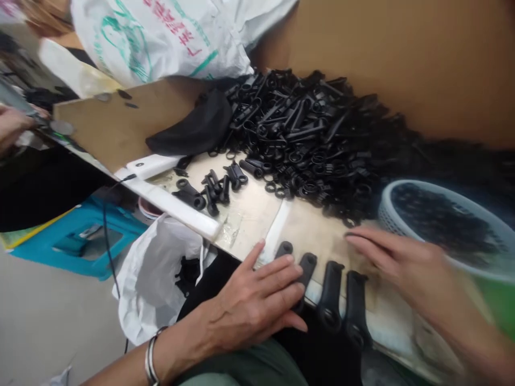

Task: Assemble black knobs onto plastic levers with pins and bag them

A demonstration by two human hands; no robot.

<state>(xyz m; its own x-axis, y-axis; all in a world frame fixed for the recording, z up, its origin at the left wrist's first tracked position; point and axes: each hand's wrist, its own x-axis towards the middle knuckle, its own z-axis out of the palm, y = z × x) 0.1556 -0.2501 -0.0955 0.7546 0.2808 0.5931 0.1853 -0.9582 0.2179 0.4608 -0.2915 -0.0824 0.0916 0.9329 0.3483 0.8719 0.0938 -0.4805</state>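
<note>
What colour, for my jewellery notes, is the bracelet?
The bracelet is silver-coloured, best seen in the head view.

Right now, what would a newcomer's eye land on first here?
The big heap of black parts, spread against the brown board at the back of the worktable. Next, the row of four black pieces along the near edge, the left hand over the leftmost ones. Then the pale-rimmed basket of small dark pieces at right, beside the right hand.
</note>
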